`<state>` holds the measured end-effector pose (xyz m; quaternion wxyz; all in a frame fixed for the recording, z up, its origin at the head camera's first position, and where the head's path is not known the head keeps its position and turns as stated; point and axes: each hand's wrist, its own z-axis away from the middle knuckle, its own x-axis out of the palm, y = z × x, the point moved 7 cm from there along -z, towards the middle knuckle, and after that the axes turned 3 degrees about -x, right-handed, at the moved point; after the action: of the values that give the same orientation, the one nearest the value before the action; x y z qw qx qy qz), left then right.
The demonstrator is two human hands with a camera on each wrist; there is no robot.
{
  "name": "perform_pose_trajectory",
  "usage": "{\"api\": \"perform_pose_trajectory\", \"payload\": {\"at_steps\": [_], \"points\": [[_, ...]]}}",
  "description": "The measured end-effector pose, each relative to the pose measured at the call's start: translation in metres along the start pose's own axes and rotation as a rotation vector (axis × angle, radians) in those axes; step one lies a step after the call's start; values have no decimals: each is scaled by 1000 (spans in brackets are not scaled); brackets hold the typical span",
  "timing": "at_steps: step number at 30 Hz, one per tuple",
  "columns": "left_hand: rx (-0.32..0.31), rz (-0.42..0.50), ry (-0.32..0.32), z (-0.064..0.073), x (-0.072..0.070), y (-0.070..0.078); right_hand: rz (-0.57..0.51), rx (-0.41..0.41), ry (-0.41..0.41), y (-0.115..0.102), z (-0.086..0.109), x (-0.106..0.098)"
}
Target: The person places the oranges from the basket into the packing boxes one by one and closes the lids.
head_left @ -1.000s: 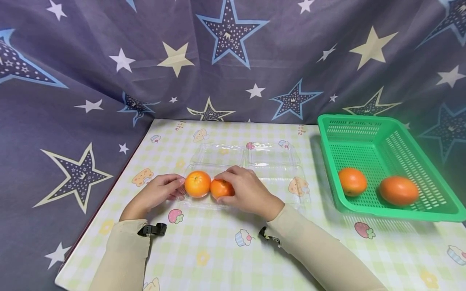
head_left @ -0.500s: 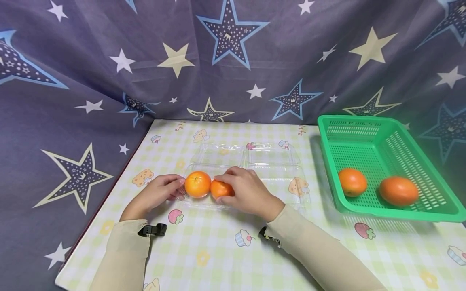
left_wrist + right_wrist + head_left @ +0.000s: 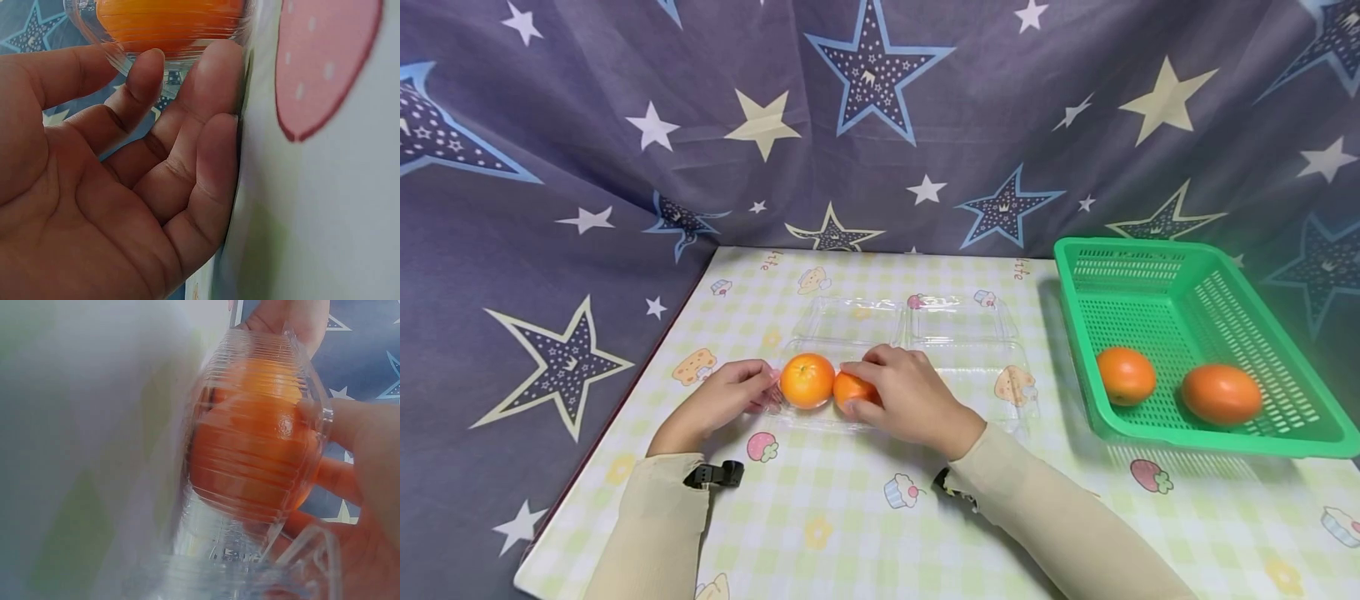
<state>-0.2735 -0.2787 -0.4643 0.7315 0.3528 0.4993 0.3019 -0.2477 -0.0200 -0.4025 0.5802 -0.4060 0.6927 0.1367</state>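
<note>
A clear plastic container [image 3: 962, 357] lies on the table, its raised lid part [image 3: 856, 317] toward the back. In its left part sit two oranges side by side, a left orange [image 3: 807, 381] and a right orange [image 3: 848, 392]. My right hand [image 3: 913, 396] grips the right orange from above, fingers over its far side and thumb on the near side. In the right wrist view that orange [image 3: 247, 456] shows through the ribbed wall. My left hand [image 3: 722, 400] pinches the container's left edge; the left wrist view shows its fingertips [image 3: 215, 72] against the ribbed wall.
To the right stands a green plastic basket [image 3: 1078, 350] with two more orange fruits, a left one [image 3: 1126, 376] and a right one [image 3: 1222, 394]. A checked cloth [image 3: 820, 500] with printed pictures covers the table. A starry curtain [image 3: 925, 100] hangs behind and at the left.
My right thumb has shifted slightly on the right orange. The left hand, the container and the basket stay in place.
</note>
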Motion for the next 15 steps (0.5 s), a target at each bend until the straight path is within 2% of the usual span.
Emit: {"api": "perform_pose_trajectory", "payload": {"at_steps": [15], "points": [[12,16,-41,3,2,3,18,2,9,0,1,-1]]}}
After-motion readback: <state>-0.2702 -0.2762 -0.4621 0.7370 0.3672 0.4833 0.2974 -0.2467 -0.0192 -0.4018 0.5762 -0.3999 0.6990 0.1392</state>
